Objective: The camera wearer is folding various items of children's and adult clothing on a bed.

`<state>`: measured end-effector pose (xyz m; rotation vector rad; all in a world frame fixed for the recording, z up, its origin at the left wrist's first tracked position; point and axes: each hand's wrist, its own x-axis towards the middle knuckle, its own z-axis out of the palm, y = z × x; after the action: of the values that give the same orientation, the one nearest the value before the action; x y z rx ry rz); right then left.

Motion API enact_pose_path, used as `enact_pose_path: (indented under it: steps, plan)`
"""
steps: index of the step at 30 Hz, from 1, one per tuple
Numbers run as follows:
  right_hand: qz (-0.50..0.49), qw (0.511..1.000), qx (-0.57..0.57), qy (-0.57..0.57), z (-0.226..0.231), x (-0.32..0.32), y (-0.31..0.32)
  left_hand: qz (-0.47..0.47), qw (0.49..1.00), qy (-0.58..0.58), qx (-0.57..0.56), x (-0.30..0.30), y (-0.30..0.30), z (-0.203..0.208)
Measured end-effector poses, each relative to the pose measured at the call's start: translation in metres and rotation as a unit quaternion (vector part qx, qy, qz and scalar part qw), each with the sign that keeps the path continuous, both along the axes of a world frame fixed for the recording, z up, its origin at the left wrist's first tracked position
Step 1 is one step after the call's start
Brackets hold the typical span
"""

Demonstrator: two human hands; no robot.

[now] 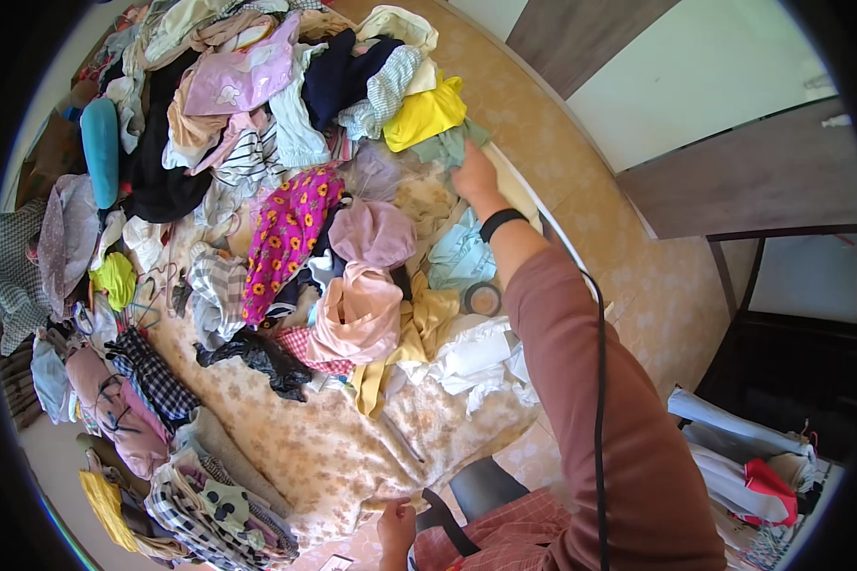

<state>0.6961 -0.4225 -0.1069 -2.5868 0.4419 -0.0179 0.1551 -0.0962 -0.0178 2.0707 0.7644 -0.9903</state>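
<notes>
My right arm, in a brown sleeve with a black wristband, stretches across to the far edge of the bed. There my right hand is closed on a grey-green garment, which lies beside a bright yellow cloth. A light blue garment and a roll of tape lie nearer me. Low in the view, my left hand is curled near the bed's front edge, close to a black strap. Whatever its fingers may hold is hidden.
A large heap of mixed clothes covers the far side of the bed. Folded clothes are stacked at the near left. A black cable hangs along my right arm. Clothes sit on a rack at lower right.
</notes>
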Motion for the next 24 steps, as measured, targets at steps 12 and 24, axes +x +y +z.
enact_pose_path:
  steps: [12,24]
  plan:
    - [0.37,0.835,0.406,-0.029,0.126,-0.199,0.155,-0.03,0.998,-0.048,-0.021,0.06,-0.018,0.032]
    - [0.113,0.624,0.732,0.25,0.196,-0.266,0.171,0.097,0.967,-0.184,-0.146,0.081,0.013,0.049]
